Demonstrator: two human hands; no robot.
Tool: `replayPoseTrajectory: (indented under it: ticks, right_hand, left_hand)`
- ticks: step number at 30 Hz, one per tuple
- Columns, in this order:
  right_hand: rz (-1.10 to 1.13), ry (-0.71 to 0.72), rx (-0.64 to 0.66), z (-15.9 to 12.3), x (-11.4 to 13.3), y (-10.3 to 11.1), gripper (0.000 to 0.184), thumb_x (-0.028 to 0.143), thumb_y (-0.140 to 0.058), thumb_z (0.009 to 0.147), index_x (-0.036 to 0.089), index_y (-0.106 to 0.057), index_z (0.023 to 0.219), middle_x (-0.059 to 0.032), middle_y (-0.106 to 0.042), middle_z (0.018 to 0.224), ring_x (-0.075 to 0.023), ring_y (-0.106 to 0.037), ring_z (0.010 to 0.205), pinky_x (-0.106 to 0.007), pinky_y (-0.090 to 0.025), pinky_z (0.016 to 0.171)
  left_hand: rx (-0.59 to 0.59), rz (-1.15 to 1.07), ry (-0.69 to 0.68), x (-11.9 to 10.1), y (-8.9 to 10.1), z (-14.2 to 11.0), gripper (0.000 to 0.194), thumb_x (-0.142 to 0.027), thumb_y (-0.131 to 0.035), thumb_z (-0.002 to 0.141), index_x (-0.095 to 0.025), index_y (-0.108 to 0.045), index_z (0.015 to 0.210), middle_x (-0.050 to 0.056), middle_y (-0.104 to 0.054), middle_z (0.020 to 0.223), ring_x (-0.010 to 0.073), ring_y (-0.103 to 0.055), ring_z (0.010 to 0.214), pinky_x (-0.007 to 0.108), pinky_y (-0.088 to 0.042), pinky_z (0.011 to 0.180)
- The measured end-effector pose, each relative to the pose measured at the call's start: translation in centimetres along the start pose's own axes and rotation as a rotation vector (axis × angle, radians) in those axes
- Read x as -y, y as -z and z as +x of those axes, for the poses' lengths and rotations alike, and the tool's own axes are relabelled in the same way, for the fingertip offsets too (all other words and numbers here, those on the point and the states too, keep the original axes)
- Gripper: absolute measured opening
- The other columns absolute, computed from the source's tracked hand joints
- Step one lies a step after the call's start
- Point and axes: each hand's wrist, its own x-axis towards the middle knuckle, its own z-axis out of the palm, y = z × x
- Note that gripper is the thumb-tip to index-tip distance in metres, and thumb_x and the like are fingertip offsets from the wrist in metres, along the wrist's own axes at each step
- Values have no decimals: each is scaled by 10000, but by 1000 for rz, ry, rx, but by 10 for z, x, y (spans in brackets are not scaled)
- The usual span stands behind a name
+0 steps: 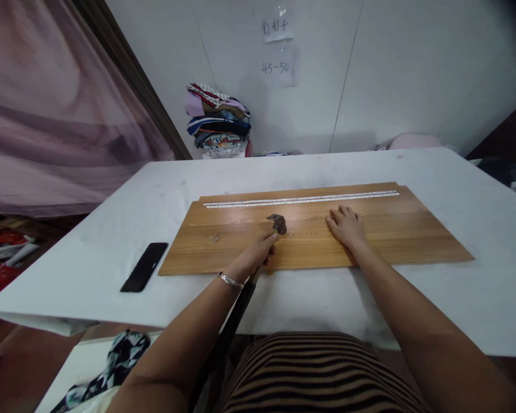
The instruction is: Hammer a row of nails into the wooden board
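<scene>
My left hand [258,250] is wrapped round the handle of a claw hammer [279,223], close below its head. The hammer's dark grip runs back beneath my left forearm. Its head is over a wooden board [387,229], at the left end of a row of small dark nails or nail marks [301,234]; whether it touches the wood I cannot tell. My right hand [346,225] lies flat on the board with fingers spread, to the right of that row. Several loose nails [214,238] lie on the board's left part.
Two white measuring strips [301,199] run along the board's far side. A black phone [144,267] lies left of the board on the white-covered table [90,246]. Folded cloths [219,120] are stacked behind the table, against the wall. A pink curtain [60,103] hangs at left.
</scene>
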Motion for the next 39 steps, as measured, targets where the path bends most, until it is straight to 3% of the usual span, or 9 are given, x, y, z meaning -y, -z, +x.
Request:
replayPoseTrajectory:
  ticks: [39]
  right_hand:
    - [3, 6, -3, 0, 1, 1, 438, 441, -373, 983, 231, -677, 1218, -146, -610, 1340, -313, -447, 1303, -512, -318, 1053]
  left_hand:
    - [25, -7, -34, -1, -1, -1, 345, -523, -540, 923, -185, -550, 990, -62, -477, 638, 58, -382, 436, 183, -302, 405]
